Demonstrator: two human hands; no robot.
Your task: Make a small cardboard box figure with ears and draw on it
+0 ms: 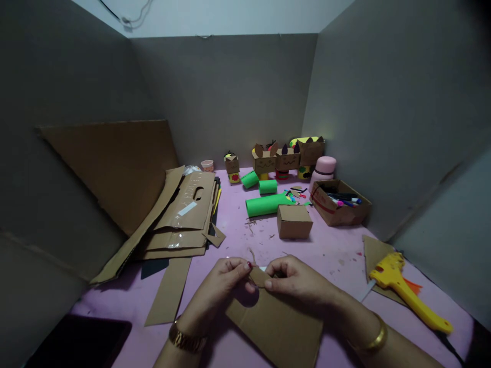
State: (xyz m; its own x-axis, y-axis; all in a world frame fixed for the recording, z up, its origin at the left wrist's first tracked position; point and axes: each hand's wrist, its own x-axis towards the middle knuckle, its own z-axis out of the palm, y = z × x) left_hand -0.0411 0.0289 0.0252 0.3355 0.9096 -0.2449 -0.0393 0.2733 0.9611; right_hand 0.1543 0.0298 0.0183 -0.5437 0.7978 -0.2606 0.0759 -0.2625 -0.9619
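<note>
We pinch a small cardboard piece (259, 277) between both hands, low in the middle of the bench (226, 214): the left hand (233, 276) has its grip closed on one end, the right hand (293, 278) on the other. Below it lies a cardboard sheet (284, 329) with a curved bite out of its edge; we cannot tell whether the piece is quite free of it.

We judge the work to be partway. Along the back wall, the box-headed figures (264, 162) look put together, with ears and drawn faces on some. Nearer us, the green tubes (266, 204) lie separate and the small box (294, 225) is bare, so joining and decorating seem left. The yellow glue gun (406, 291) rests apart at our right.

We find no brand or word we can read: the pale strip (187, 208) on the cardboard stack (178, 220) shows no legible print, and marks on the pen box (341, 217) are too small.
</note>
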